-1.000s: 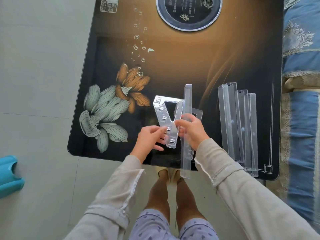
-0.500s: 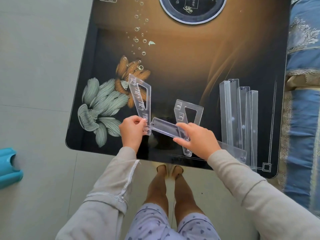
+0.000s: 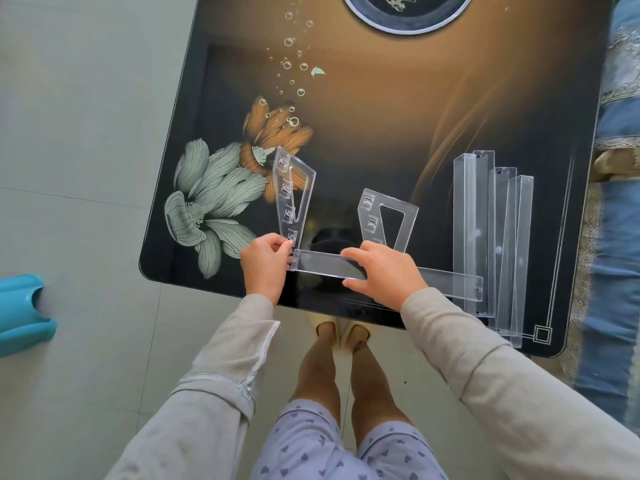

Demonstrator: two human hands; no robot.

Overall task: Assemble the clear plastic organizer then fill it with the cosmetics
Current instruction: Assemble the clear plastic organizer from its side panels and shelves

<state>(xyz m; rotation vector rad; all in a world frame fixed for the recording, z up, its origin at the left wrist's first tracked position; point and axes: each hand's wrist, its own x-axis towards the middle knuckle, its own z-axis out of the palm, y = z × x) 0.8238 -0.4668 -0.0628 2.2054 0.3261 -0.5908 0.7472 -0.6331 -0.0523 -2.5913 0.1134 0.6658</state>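
Clear plastic everywhere: left hand (image 3: 266, 263) pinches the slotted side panel (image 3: 293, 192) upright near the glossy table's (image 3: 381, 133) front edge, right hand (image 3: 382, 271) grips a long tray (image 3: 325, 265) against it; spare trays (image 3: 491, 233) lie rightward.

Wide bare stretch of table (image 3: 398, 109) across upper centre of frame: open passage. Round dark disc (image 3: 407, 8) at top edge. Lower centre crowded: left hand (image 3: 265, 265) pinching base of upright side panel (image 3: 294, 192), right hand (image 3: 381, 271) on long tray (image 3: 322, 265) lying across near table edge. Second side panel (image 3: 388, 220) just behind right hand. Four spare trays (image 3: 491, 237) block right side. Narrow gap between the two panels. Blue object (image 3: 20, 310) on floor at left edge.
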